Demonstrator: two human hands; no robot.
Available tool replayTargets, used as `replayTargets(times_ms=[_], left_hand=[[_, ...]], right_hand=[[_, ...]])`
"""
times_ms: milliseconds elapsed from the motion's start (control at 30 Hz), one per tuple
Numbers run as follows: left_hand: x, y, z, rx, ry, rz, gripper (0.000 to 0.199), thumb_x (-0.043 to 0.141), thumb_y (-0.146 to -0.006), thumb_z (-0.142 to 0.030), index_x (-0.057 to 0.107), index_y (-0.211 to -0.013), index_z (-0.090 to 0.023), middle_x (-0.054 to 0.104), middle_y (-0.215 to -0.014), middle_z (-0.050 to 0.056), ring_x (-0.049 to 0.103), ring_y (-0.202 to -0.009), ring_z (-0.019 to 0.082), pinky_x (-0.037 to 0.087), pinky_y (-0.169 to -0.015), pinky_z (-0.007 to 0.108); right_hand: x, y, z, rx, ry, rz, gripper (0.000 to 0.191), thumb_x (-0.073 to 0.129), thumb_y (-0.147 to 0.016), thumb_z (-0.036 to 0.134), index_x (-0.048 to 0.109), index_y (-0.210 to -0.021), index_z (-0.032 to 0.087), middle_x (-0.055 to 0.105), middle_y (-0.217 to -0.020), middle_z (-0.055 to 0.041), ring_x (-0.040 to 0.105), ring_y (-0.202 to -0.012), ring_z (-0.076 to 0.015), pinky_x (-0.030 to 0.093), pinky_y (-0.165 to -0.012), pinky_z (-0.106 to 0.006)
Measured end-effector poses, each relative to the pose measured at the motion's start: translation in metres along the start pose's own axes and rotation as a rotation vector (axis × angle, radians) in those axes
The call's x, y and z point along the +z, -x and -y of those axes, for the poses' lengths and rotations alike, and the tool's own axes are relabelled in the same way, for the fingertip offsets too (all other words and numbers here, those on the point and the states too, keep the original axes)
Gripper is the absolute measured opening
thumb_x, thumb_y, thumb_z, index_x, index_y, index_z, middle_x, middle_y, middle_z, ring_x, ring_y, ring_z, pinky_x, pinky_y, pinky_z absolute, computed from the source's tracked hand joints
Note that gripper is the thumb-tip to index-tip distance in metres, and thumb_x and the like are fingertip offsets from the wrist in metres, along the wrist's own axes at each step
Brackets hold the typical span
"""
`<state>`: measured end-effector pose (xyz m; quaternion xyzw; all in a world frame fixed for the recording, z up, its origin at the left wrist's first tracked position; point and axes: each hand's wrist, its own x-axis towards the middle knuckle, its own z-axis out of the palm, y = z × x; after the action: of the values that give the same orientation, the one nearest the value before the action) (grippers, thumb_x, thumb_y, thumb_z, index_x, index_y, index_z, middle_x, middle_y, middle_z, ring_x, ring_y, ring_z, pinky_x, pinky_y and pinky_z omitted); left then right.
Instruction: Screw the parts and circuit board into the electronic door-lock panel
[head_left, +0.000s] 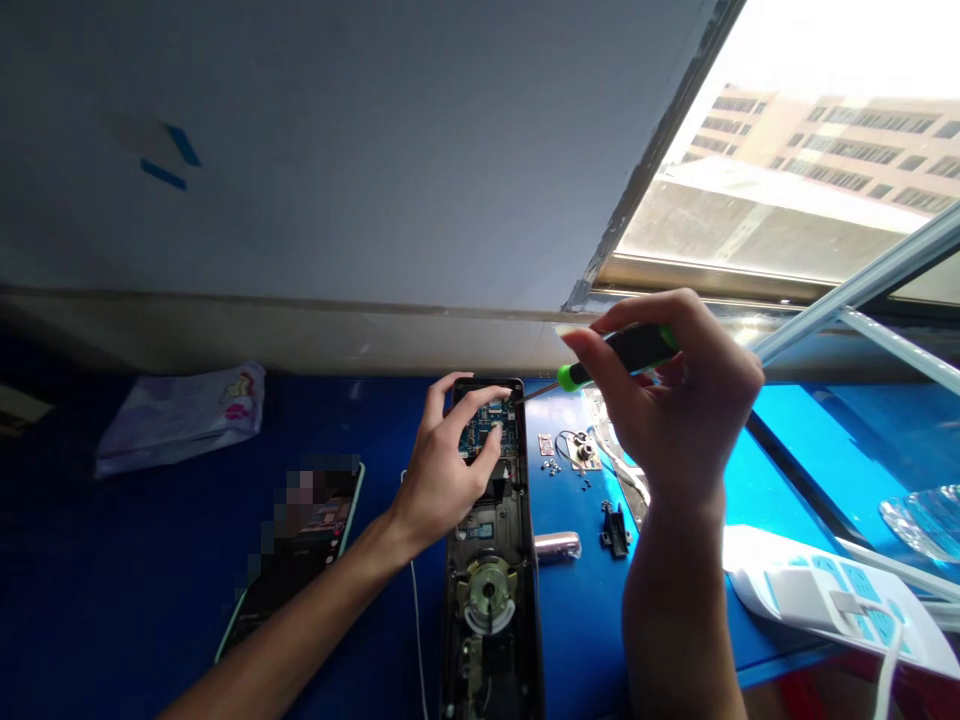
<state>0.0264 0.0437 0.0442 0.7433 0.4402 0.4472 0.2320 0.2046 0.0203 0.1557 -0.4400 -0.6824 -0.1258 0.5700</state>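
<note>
A long black device housing [512, 520] lies opened on the blue table, its inner parts exposed. At its far end sits a blue-green circuit board [480, 432]. My left hand [448, 455] reaches over this end with fingers apart and curved, index finger and thumb resting over the board. Its other fingers are at the housing's far left edge. My right hand [675, 400] is closed round the black and green handle of a screwdriver [637, 350]. The screwdriver slants down left, its tip at the board's upper right corner. Nearer me, a round speaker [489, 595] sits in the housing.
Right of the housing lie small screws [551, 467], a small module with a cable [585, 450], a black plastic part [616, 530] and a shiny cylinder [557, 546]. A phone [311, 540] and a pouch [184, 415] are left; a white power strip [832, 595] is right.
</note>
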Motion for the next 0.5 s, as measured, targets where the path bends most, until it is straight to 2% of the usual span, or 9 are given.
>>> replayTargets(times_ms=[67,133,200,267,333,400,467,500], left_hand=[[0.0,0.0,0.0,0.016,-0.001,-0.002,0.04,0.062,-0.096,-0.017,0.064,-0.133,-0.03,0.051,-0.143,0.007,0.053,-0.141,0.023,0.044,-0.124,0.042],[0.0,0.0,-0.001,0.024,-0.001,-0.004,0.045,0.062,-0.096,-0.016,0.06,-0.138,-0.03,0.052,-0.144,0.007,0.052,-0.142,0.023,0.043,-0.125,0.042],[-0.001,0.0,-0.002,0.026,-0.002,-0.008,0.047,0.062,-0.096,-0.016,0.059,-0.14,-0.03,0.052,-0.144,0.007,0.053,-0.141,0.023,0.044,-0.124,0.042],[-0.001,0.0,-0.002,0.031,-0.006,-0.014,0.047,0.063,-0.096,-0.015,0.059,-0.14,-0.03,0.052,-0.145,0.007,0.053,-0.14,0.023,0.044,-0.124,0.042],[-0.001,-0.001,-0.001,0.041,-0.011,-0.019,0.047,0.063,-0.095,-0.014,0.059,-0.14,-0.029,0.052,-0.144,0.007,0.054,-0.14,0.023,0.044,-0.124,0.042],[0.0,-0.001,-0.001,0.049,-0.013,-0.023,0.046,0.063,-0.095,-0.014,0.06,-0.138,-0.029,0.053,-0.143,0.007,0.054,-0.139,0.022,0.045,-0.124,0.042],[0.0,-0.001,0.0,0.054,-0.014,-0.028,0.045,0.063,-0.095,-0.013,0.061,-0.137,-0.029,0.053,-0.143,0.007,0.054,-0.139,0.022,0.045,-0.123,0.042],[0.0,0.0,-0.001,0.055,-0.015,-0.03,0.045,0.063,-0.095,-0.013,0.062,-0.137,-0.029,0.053,-0.143,0.007,0.054,-0.139,0.022,0.045,-0.124,0.042]], right_hand=[[-0.002,0.0,0.006,0.008,-0.063,0.103,0.013,0.072,-0.094,0.02,0.067,-0.104,0.028,0.073,-0.088,0.0026,0.063,-0.065,-0.0111,0.051,-0.053,-0.028],[-0.005,0.0,0.011,0.028,-0.129,0.215,0.028,0.061,-0.097,0.013,0.064,-0.119,0.03,0.075,-0.106,-0.0019,0.068,-0.074,-0.0146,0.058,-0.063,-0.033],[-0.006,-0.001,0.015,0.037,-0.151,0.252,0.034,0.054,-0.096,0.01,0.063,-0.122,0.03,0.074,-0.114,-0.0034,0.068,-0.077,-0.0166,0.06,-0.069,-0.037],[-0.003,0.0,0.016,0.035,-0.123,0.205,0.029,0.055,-0.095,0.01,0.065,-0.114,0.03,0.074,-0.104,-0.0018,0.064,-0.07,-0.0156,0.058,-0.063,-0.037],[0.001,0.0,0.015,0.038,-0.051,0.112,0.014,0.064,-0.095,0.017,0.067,-0.099,0.03,0.07,-0.086,0.001,0.058,-0.061,-0.0147,0.053,-0.054,-0.035],[0.004,0.0,0.015,0.043,-0.001,0.055,0.008,0.071,-0.095,0.024,0.066,-0.093,0.03,0.068,-0.077,0.0025,0.059,-0.059,-0.0149,0.052,-0.052,-0.035],[0.004,0.0,0.016,0.037,-0.015,0.087,0.009,0.067,-0.098,0.024,0.067,-0.102,0.032,0.072,-0.083,0.0017,0.065,-0.064,-0.0165,0.055,-0.057,-0.036],[0.002,0.0,0.017,0.029,-0.041,0.133,0.016,0.062,-0.1,0.022,0.067,-0.111,0.033,0.074,-0.089,0.0009,0.068,-0.068,-0.0174,0.058,-0.061,-0.036]])
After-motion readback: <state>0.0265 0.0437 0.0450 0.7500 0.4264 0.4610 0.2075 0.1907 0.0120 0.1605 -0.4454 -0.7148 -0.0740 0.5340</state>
